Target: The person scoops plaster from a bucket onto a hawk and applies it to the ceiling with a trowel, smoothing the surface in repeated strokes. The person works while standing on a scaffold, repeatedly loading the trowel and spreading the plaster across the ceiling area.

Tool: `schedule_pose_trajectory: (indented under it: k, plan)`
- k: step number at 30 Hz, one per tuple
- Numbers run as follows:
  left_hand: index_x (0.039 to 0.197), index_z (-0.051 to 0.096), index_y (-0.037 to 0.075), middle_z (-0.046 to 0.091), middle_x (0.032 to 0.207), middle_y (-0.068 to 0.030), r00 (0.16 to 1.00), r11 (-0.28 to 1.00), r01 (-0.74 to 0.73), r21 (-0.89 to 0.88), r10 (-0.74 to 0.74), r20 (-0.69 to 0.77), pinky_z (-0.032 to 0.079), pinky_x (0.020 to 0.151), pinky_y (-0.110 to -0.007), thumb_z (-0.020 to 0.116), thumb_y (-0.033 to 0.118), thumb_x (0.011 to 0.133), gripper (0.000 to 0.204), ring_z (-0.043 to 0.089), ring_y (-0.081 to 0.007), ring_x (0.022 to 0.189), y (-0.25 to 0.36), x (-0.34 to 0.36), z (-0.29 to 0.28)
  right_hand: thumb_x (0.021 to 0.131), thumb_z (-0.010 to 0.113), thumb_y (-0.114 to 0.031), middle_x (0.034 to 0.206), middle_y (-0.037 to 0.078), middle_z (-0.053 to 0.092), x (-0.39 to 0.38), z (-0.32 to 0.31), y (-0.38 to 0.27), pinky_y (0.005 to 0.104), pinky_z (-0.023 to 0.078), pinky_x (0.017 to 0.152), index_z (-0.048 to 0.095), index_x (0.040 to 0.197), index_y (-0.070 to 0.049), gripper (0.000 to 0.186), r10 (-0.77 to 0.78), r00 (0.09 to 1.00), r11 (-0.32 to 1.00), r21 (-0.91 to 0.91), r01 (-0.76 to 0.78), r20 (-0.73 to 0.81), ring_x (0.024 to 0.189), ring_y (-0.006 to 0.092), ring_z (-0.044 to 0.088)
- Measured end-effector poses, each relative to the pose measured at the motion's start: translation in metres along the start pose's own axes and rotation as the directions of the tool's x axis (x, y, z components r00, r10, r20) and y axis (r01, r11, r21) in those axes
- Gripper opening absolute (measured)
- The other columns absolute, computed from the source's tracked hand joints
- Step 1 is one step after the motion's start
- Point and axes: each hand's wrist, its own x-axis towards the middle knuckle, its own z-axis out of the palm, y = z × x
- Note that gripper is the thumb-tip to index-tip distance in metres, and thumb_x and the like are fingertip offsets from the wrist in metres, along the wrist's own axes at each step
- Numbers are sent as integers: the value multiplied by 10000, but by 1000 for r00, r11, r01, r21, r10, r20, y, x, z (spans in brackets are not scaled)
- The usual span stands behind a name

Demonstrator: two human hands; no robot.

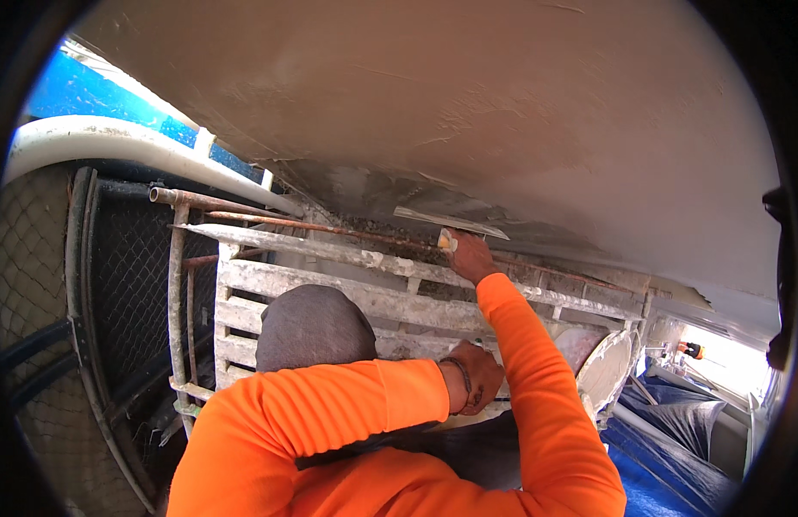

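My right hand (468, 254) grips the pale handle of a long flat metal trowel (451, 220), held against rough wet grey plaster at the lower edge of a broad smooth wall surface (468, 86). My left hand (476, 379) is lower, beside the plaster-splashed slatted platform (304, 276), its fingers curled round something pale that I cannot make out. My orange sleeves reach up from below. A grey cloth-covered rounded shape (313, 327), perhaps my knee, is behind my left forearm.
Rusty scaffold tubes (179, 284) frame the platform. At the left are a mesh panel (33, 284), a white curved pipe (115, 138) and blue sheeting (71, 86). A plaster-crusted round container (606, 370) and a blue tarpaulin (640, 457) lie at the lower right.
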Motion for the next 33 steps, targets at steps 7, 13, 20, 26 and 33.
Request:
schedule_pose_trajectory:
  k: [7, 13, 20, 26, 33]
  plan:
    - [1163, 725, 50, 727, 1093, -171, 999, 1000, -2, -11, 2, -32, 514, 939, -464, 756, 91, 689, 477, 711, -316, 1060, -2, -1, -1, 948, 614, -235, 1252, 214, 697, 56, 5, 8, 511, 496, 1014, 520, 1503, -143, 571, 28, 993, 1000, -6, -29, -115, 1153, 406, 658]
    - [1096, 768, 84, 740, 1085, -133, 995, 996, 91, 13, -90, -28, 503, 874, -444, 758, 110, 716, 380, 707, -302, 1031, 2, -12, -8, 958, 605, -240, 1285, 192, 681, 80, -2, 2, 504, 488, 1027, 517, 1507, -173, 560, 27, 991, 999, -33, -32, -132, 1189, 390, 636]
    - [1052, 750, 56, 742, 1027, -161, 998, 998, 62, -11, -63, -10, 518, 862, -459, 783, 128, 658, 401, 720, -318, 1027, -3, -9, -3, 1001, 568, -247, 1345, 162, 669, 67, -34, -33, 489, 482, 1039, 540, 1476, -133, 489, -50, 982, 998, 28, 56, -183, 1209, 363, 644]
    - [1089, 720, 37, 741, 1032, -179, 994, 998, 55, 5, -56, 97, 551, 817, -488, 776, 98, 584, 511, 725, -348, 1026, -8, 14, 1, 972, 645, -279, 1253, 188, 688, 29, -83, -50, 504, 508, 993, 582, 1409, -99, 478, -136, 943, 976, 124, 181, -305, 1168, 409, 630]
    - [732, 811, 175, 780, 829, -82, 990, 994, 84, 73, -75, -121, 571, 689, -454, 809, 129, 552, 187, 770, -294, 862, -11, 55, 27, 965, 646, -251, 1138, 217, 700, -48, -182, -56, 515, 528, 915, 621, 1287, -38, 387, -302, 828, 917, 94, 388, -473, 1070, 444, 642]
